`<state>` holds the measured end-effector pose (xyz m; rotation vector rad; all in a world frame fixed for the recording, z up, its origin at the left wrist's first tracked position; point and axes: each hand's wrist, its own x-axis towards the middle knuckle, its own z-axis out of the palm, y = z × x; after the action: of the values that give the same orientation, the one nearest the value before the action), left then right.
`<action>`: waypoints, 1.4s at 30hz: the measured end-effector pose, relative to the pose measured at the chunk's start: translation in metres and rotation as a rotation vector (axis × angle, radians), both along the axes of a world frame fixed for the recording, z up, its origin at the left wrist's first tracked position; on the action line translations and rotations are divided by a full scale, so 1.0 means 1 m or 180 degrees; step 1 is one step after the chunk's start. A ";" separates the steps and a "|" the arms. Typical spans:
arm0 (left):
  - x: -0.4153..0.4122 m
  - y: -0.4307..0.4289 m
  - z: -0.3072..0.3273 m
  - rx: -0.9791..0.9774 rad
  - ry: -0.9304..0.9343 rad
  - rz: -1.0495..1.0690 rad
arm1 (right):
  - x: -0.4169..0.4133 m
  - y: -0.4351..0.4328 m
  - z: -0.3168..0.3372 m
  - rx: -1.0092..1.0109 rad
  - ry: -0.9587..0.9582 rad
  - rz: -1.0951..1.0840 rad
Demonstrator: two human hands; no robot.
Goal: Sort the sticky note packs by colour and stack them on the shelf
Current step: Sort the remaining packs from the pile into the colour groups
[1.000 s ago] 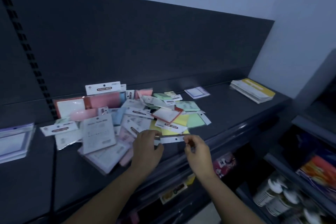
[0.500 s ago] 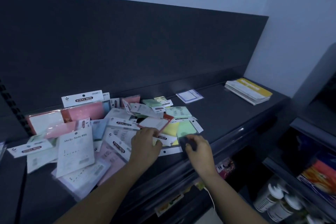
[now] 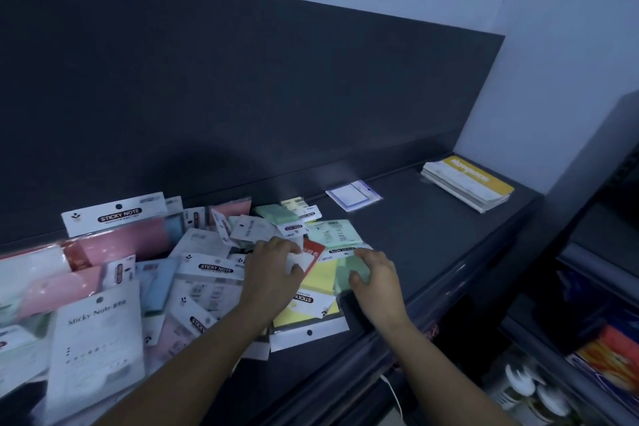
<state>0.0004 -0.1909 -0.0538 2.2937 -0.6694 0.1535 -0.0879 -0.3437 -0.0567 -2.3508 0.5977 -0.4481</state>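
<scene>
Gripping, right: the right hand [image 3: 377, 282] curls its fingers round a pale green sticky note pack in clear wrap [image 3: 351, 268], just right of the frame's centre, low on the pile's right edge.
Left grip: the left hand [image 3: 276, 270] pinches a white sticky note pack with a red corner [image 3: 306, 254] between thumb and curled fingers, just left of the green one.
Underneath: a yellow sticky note pack with a white header card [image 3: 320, 284] lies flat under both held packs and touches them.
Pile: the loose heap of pink, blue and white packs [image 3: 155, 270] fills the lower left, overlapping and unsorted. No colour stacks are started yet, by my judgement.
Shelf: the dark grey metal shelf [image 3: 432, 252] runs bare to the right. A purple-bordered pack [image 3: 354, 195] lies alone near the back, and a stack of yellow-topped booklets [image 3: 466, 185] sits at the upper right.
Risk, drag: glossy wraps cling, so lifting either pack may pull the yellow one along.
Risk, slide: its header card already overhangs the front lip, and a nudge could tip it off.
Risk, colour: dim bluish light makes pale green and yellow easy to confuse.
</scene>
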 end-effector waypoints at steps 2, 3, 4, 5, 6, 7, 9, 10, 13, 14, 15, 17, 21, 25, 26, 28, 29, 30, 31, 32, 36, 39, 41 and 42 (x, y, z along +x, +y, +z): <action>0.007 -0.004 -0.001 0.0110 -0.0095 0.0002 | 0.009 -0.006 -0.001 -0.0143 -0.0043 0.0012; 0.010 -0.006 -0.002 0.0187 -0.0141 0.0021 | 0.015 -0.008 -0.003 -0.0255 -0.0027 0.0028; 0.015 -0.009 -0.002 0.0272 -0.0178 0.0043 | 0.022 -0.011 -0.004 -0.0404 0.0032 0.0052; 0.019 -0.011 -0.003 0.0344 -0.0202 0.0064 | 0.028 -0.014 -0.006 -0.0569 0.0122 0.0084; 0.023 -0.014 -0.004 0.0400 -0.0209 0.0091 | 0.033 -0.017 -0.009 -0.0720 0.0224 0.0125; 0.027 -0.018 -0.004 0.0446 -0.0204 0.0138 | 0.039 -0.021 -0.012 -0.0840 0.0323 0.0171; 0.035 -0.025 -0.007 0.0529 -0.0166 0.0303 | 0.049 -0.031 -0.016 -0.1003 0.0470 0.0281; 0.039 -0.028 -0.008 0.0564 -0.0132 0.0403 | 0.054 -0.037 -0.018 -0.1060 0.0515 0.0356; 0.054 -0.035 -0.010 0.0799 0.0096 0.0688 | 0.071 -0.055 -0.020 -0.1100 0.0493 0.0669; 0.061 -0.036 -0.009 0.0933 0.0154 0.0740 | 0.077 -0.060 -0.019 -0.1053 0.0448 0.0792; 0.068 -0.038 -0.009 0.1069 0.0191 0.0766 | 0.082 -0.064 -0.018 -0.0997 0.0412 0.0895; 0.079 -0.042 -0.007 0.1279 0.0253 0.0781 | 0.092 -0.071 -0.018 -0.1001 0.0368 0.1067; 0.093 -0.054 -0.007 0.1650 0.0470 0.0799 | 0.103 -0.092 -0.023 -0.1132 0.0203 0.1451; 0.098 -0.066 -0.009 0.1831 0.0303 0.1140 | 0.103 -0.111 -0.018 -0.1097 -0.0229 0.1560; 0.098 -0.069 -0.008 0.1722 0.0197 0.1215 | 0.103 -0.114 -0.015 -0.1154 -0.0447 0.1603; 0.096 -0.073 -0.007 0.1422 -0.0018 0.1282 | 0.105 -0.119 -0.011 -0.1303 -0.0986 0.1641; 0.095 -0.075 -0.006 0.1244 -0.0090 0.1301 | 0.106 -0.121 -0.009 -0.1243 -0.1139 0.1645; 0.093 -0.077 -0.005 0.1078 -0.0132 0.1324 | 0.106 -0.122 -0.006 -0.1103 -0.1230 0.1631; 0.091 -0.079 -0.004 0.0953 -0.0172 0.1358 | 0.106 -0.124 -0.004 -0.0896 -0.1302 0.1636; 0.089 -0.081 -0.003 0.0892 -0.0232 0.1412 | 0.106 -0.125 -0.003 -0.0612 -0.1360 0.1627; 0.081 -0.084 0.004 -0.0034 -0.0123 0.1440 | 0.108 -0.128 0.010 0.1075 -0.1482 0.1095; 0.068 -0.087 0.016 -0.1729 0.0752 0.1302 | 0.113 -0.128 0.018 0.2022 -0.1648 0.0725; 0.059 -0.089 0.022 -0.2696 0.1153 0.1280 | 0.116 -0.125 0.020 0.2334 -0.1651 0.0621; 0.054 -0.089 0.027 -0.3068 0.1341 0.1297 | 0.119 -0.122 0.021 0.2477 -0.1627 0.0604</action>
<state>0.0548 -0.2799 -0.0273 1.4153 0.1141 0.1347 0.0308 -0.4662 -0.0361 -1.4559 0.2311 -0.5734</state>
